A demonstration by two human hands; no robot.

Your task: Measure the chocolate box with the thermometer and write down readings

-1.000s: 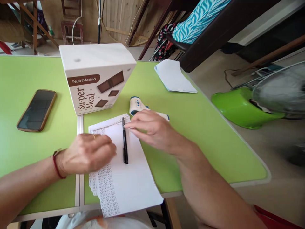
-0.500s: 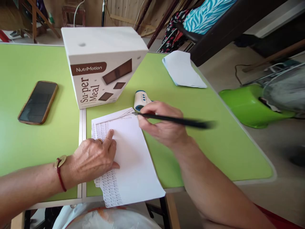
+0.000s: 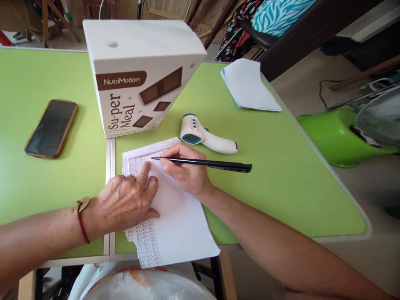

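Sheets of white paper (image 3: 184,225) lie before me, with columns of handwritten letters along their left side and a folded top edge. My left hand (image 3: 128,200) rests on the sheets, index finger stretched out and thumb apart, holding nothing. A black pen (image 3: 225,164) is pinched in my right hand (image 3: 187,168), its tip at the paper near the top of the written columns, just above the left index finger. Just behind the right hand lies a white and blue infrared thermometer (image 3: 208,135).
A white NutriMotion box (image 3: 125,100) stands behind the paper. A smartphone (image 3: 51,129) lies at left on the green table (image 3: 265,196). Folded papers (image 3: 250,85) rest at the far right edge. Beyond it, a green bin (image 3: 328,137) is on the floor.
My right hand has moved left with the pen, from the paper's top right corner to the written columns. The thermometer is now uncovered. The left hand stays on the paper.
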